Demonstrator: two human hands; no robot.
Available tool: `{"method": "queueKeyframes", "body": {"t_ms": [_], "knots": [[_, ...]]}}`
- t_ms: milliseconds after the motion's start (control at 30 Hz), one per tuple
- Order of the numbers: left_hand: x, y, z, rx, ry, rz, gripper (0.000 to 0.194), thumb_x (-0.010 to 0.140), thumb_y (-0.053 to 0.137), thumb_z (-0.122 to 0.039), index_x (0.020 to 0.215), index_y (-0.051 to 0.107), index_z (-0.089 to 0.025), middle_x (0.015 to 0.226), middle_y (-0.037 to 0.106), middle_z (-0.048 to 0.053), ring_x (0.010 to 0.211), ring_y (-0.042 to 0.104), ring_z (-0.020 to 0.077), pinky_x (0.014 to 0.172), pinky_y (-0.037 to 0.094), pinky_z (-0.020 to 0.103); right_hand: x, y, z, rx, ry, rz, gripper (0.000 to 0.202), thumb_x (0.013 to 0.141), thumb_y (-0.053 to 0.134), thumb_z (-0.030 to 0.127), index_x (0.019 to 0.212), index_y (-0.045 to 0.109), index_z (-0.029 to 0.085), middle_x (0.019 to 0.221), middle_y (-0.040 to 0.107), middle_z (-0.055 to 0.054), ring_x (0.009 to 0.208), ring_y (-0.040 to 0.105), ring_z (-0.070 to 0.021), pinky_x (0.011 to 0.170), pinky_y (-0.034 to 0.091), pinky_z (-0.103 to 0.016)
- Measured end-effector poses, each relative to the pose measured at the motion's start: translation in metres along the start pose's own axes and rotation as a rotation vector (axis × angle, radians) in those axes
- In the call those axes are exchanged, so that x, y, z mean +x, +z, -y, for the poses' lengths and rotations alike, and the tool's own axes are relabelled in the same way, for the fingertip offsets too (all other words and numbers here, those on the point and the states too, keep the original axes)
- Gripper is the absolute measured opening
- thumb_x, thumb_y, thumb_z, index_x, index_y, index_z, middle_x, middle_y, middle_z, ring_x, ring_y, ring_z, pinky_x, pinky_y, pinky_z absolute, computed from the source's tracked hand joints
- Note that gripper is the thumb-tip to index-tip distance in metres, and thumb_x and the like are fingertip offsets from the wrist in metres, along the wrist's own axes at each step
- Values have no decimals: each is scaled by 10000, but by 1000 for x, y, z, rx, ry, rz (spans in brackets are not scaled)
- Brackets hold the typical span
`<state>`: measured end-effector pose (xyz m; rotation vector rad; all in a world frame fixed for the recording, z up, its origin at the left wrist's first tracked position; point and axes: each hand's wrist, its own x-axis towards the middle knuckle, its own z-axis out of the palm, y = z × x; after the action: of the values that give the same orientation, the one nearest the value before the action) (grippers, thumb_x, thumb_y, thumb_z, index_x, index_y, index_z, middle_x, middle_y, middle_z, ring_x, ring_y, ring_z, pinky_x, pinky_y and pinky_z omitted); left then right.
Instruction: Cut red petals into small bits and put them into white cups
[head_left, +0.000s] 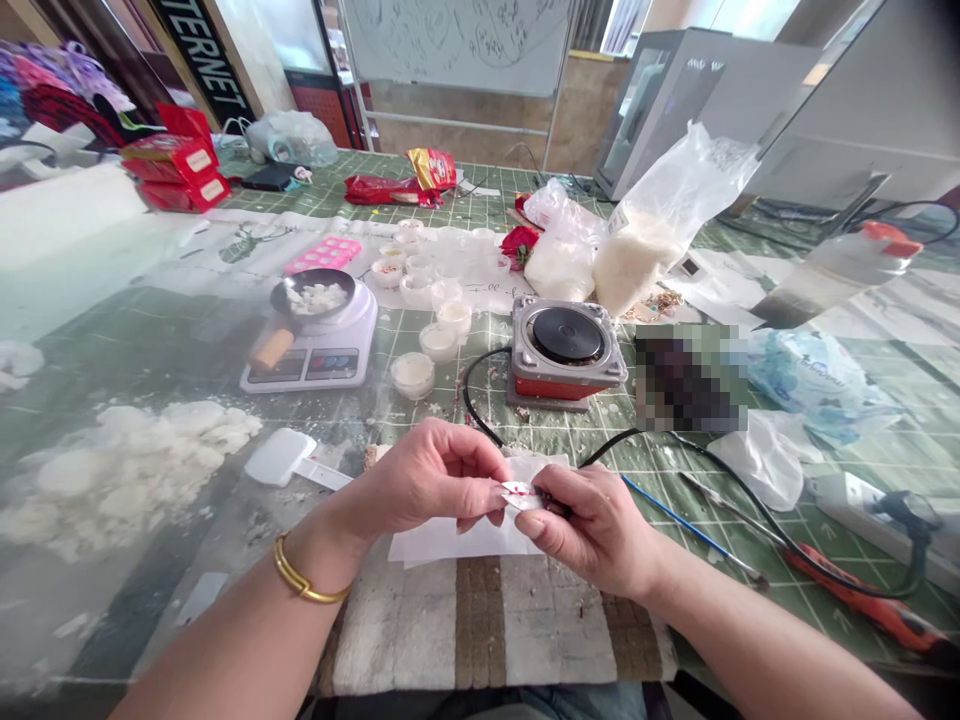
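Observation:
In the middle of the head view, both my hands meet over a sheet of white paper. Between them is a small white, pointed piece with red marks. My left hand, with a gold bangle on its wrist, pinches the piece's left tip. My right hand is closed around its other end, where something dark shows between thumb and forefinger; I cannot make out what that is. Beneath the paper lies a striped brown and cream cloth. A white spatula rests left of my left hand.
A small hot plate stands beyond my hands, its black cable looping rightward. Left are a scale with a small pan, several little cups and white crumbly wax-like material. A blue brush and orange-handled tool lie right.

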<state>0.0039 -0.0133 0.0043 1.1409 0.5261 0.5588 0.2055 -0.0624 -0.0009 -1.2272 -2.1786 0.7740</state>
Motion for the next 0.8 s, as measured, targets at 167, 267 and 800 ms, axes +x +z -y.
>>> {"method": "queueKeyframes", "body": {"t_ms": [167, 267, 800], "knots": [[2, -2, 0, 10, 9, -3, 34, 743, 667, -131, 758, 694, -117, 600, 632, 4, 457, 504, 36, 419, 394, 129, 0, 0, 0, -7, 20, 12, 386, 854, 440, 497, 624, 346, 201, 492, 327, 61, 440, 271, -59, 447, 186, -202], [1, -3, 0, -6, 20, -15, 38, 741, 668, -128, 765, 696, -119, 596, 637, 6, 461, 510, 41, 417, 402, 129, 0, 0, 0, -13, 38, -11, 384, 835, 458, 516, 637, 373, 198, 507, 336, 60, 448, 267, -60, 449, 183, -204], [-2, -3, -3, 45, 6, -24, 67, 735, 658, -84, 775, 697, -121, 619, 641, 1, 464, 537, 40, 424, 425, 121, 1, -2, 2, -27, 27, -1, 385, 844, 458, 501, 626, 397, 189, 488, 325, 66, 433, 247, -52, 432, 168, -202]]}}
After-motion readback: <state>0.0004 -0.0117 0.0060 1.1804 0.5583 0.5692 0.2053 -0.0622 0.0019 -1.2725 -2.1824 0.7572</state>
